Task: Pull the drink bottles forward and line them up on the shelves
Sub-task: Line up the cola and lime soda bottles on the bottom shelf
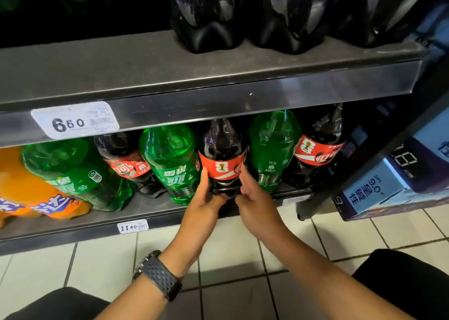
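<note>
Looking down at the lower shelf [150, 209], we find both hands on the middle cola [222, 149]. It stands on that shelf, between the mid green bottle [170, 159] on its left and the right green bottle [272, 147] on its right, close to both.

The left hand [206, 203] lies against the bottle's left side below the red label, fingers pointing up and thumb curled across the front of the base. The right hand [252, 198] mirrors it on the right side. Each grip is clamped on the lower body of the middle cola. The base is hidden behind the thumbs. A watch [158, 274] is on the left wrist.

Further along the same shelf we note:
- right cola [318, 149], at the right end
- left cola [124, 159], set farther back than its green neighbours
- left green bottle [73, 173]
- orange bottle [9, 181], at the left edge

The upper shelf [121, 64] carries three dark bottles [209, 15] on its right part. Price tags read 6.60 [75, 120] and 11.80 [133, 226]. Blue boxes [379, 188] sit on the tiled floor [230, 246] at the right.
</note>
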